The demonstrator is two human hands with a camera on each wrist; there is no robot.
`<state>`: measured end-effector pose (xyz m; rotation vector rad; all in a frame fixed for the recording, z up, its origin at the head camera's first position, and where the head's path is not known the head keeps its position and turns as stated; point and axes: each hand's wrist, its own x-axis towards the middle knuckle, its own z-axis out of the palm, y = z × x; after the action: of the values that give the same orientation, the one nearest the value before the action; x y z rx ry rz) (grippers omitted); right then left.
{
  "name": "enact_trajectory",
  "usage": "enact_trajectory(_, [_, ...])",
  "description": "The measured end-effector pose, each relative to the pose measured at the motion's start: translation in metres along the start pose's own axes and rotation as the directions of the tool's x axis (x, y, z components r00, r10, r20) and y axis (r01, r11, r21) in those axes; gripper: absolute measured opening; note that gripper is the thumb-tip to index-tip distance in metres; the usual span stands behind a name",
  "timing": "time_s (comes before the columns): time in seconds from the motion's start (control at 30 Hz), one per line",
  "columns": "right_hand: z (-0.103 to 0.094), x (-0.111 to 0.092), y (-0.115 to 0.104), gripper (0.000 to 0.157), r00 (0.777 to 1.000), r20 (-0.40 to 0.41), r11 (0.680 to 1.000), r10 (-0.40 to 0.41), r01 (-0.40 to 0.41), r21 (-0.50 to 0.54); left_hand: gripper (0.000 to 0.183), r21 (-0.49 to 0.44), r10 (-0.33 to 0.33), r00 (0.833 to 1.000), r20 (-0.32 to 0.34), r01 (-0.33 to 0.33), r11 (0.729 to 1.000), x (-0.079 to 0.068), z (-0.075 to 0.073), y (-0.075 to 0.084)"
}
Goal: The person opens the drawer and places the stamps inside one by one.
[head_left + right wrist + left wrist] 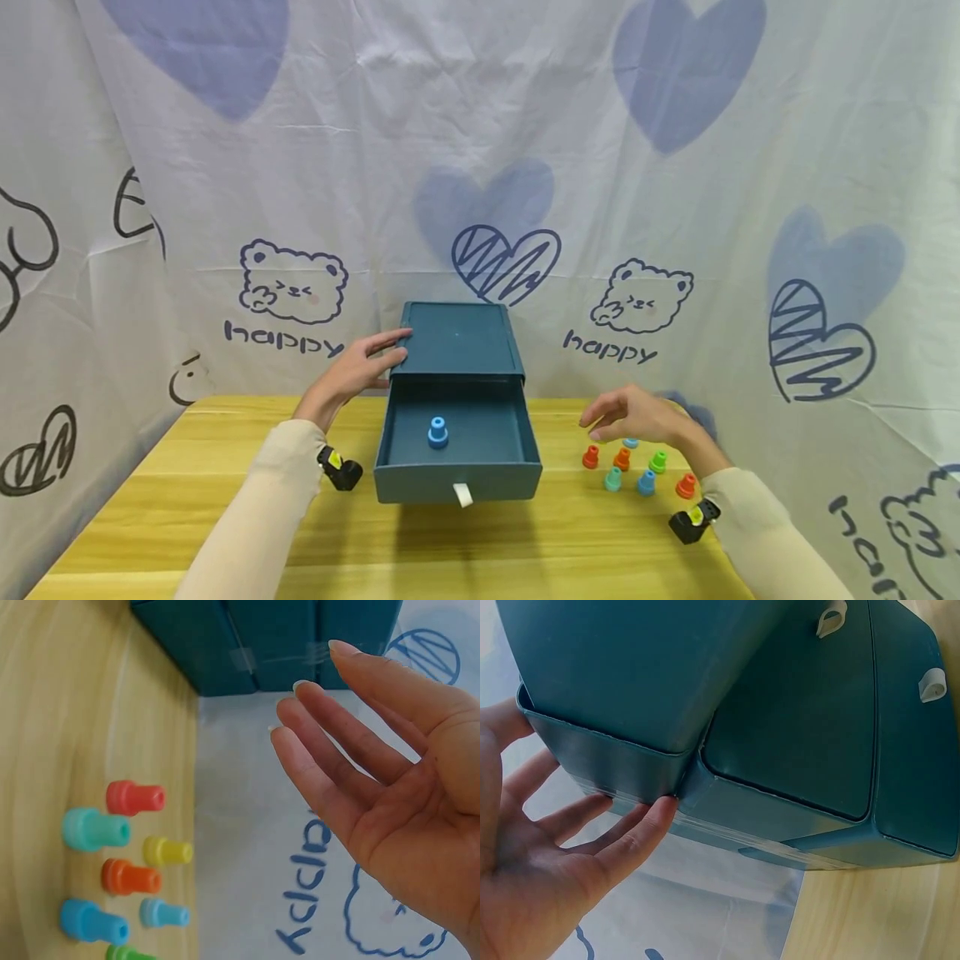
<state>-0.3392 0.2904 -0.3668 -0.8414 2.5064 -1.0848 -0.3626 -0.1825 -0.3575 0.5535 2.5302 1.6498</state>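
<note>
A dark teal drawer unit (461, 337) stands mid-table with its top drawer (457, 483) pulled out. One blue stepped peg (437, 433) stands upright inside that drawer. My left hand (352, 371) touches the unit's left side with its fingers extended; the left wrist view shows the fingertips (664, 806) against the casing. Over the group of small pegs on the right hovers my right hand (633, 414), its fingers relaxed and holding nothing. Beneath it are red (590, 456), orange (622, 458), green (658, 461) and blue (647, 482) pegs, among others. A yellow peg (168, 851) shows only in the right wrist view.
The wooden table (247, 500) holds the unit and pegs. A white pull tab (462, 494) sticks out from the open drawer's front. Two lower drawers with white tabs (932, 685) are closed. A printed cloth (480, 133) hangs behind and at both sides.
</note>
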Motion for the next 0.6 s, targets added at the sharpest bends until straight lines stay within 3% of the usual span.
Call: enact_trajectory(0.6, [0.016,-0.019,0.045,0.026,0.996,-0.067,0.997,0.061,-0.064,-0.036,0.059,0.013,-0.017,1.000,-0.005,0.017,1.000,-0.001,0.000,0.002])
